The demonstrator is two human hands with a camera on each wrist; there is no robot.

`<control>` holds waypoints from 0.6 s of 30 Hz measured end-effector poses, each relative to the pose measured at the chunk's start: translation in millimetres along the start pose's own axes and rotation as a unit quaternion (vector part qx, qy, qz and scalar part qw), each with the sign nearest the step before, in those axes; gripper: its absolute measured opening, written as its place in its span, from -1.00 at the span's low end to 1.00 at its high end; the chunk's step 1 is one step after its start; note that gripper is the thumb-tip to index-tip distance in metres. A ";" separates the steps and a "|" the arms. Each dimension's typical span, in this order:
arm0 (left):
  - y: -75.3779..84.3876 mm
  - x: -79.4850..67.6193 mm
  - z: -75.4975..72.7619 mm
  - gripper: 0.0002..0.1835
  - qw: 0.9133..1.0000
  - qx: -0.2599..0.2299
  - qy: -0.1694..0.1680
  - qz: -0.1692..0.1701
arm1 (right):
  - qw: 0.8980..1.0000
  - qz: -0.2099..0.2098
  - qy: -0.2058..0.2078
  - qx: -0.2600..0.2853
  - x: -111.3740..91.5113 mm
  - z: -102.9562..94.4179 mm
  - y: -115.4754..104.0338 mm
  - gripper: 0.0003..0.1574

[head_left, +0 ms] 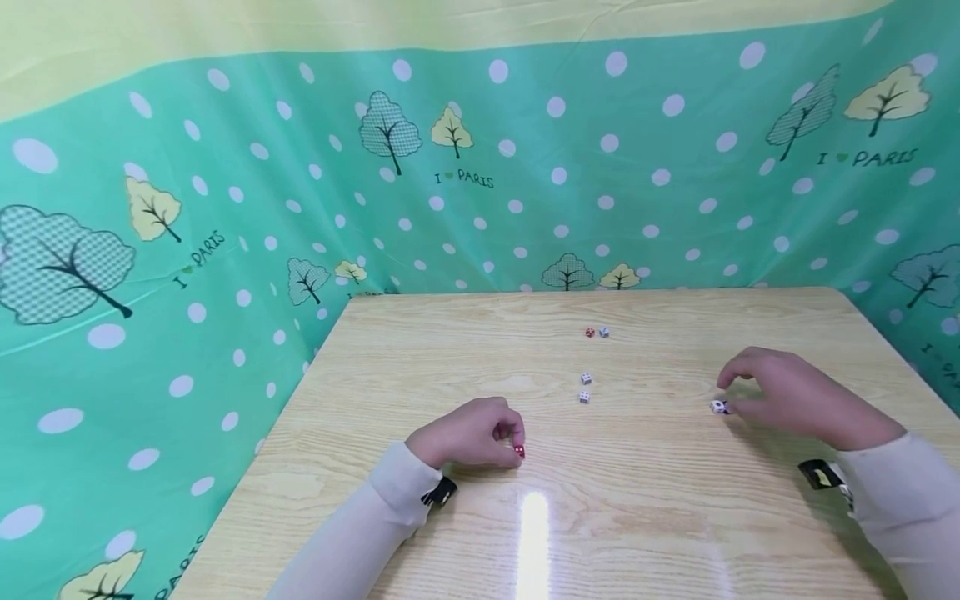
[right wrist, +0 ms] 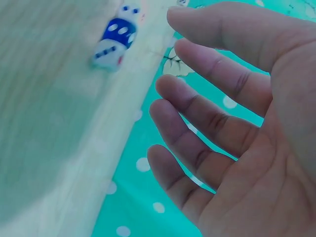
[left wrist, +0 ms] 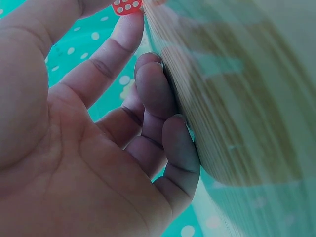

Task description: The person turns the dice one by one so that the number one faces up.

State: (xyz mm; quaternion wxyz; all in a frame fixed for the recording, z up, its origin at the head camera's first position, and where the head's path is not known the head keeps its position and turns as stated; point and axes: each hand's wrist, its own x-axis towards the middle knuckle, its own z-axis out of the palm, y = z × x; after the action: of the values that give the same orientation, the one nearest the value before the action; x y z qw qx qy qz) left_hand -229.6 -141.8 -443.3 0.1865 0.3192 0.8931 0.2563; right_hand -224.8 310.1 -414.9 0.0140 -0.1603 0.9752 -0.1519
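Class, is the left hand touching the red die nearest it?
Touching: the left wrist view shows the red die held in the grip of the left hand, directly against its skin with no gap.

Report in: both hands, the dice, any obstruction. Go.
Left hand pinching red die. Right hand holding nothing, beside blue die. Two white dice between hands; nothing visibly blocking either.

Dark lettering (head_left: 476,180) reading "I PARIS", a green heart (head_left: 449,176) after the "I", stands on the green cloth (head_left: 525,112) beyond the desk's (head_left: 420,333) far edge, above its far right corner and beyond its left edge. In the right wrist view, a white die (right wrist: 105,53) shows three dark pips in line; a red die (left wrist: 127,7) bears white pips, partly cropped.
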 end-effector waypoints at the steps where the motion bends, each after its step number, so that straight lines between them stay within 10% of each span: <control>1: 0.1 0.2 -0.1 -0.84 1.000 0.001 0.000 0.001 | 1.000 -0.005 -0.002 0.000 2.0 -0.8 -2.5 -0.69; 18: 1.8 0.0 -0.2 -0.83 1.000 0.001 -0.004 0.000 | 0.996 -0.081 -0.007 0.025 37.4 20.5 -43.1 -0.80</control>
State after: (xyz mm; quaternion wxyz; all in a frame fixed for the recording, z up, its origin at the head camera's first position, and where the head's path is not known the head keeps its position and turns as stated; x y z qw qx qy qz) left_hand -228.8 -140.6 -442.0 0.1895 0.3202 0.8927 0.2542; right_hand -245.4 253.4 -420.7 0.0130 -0.2391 0.9548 -0.1760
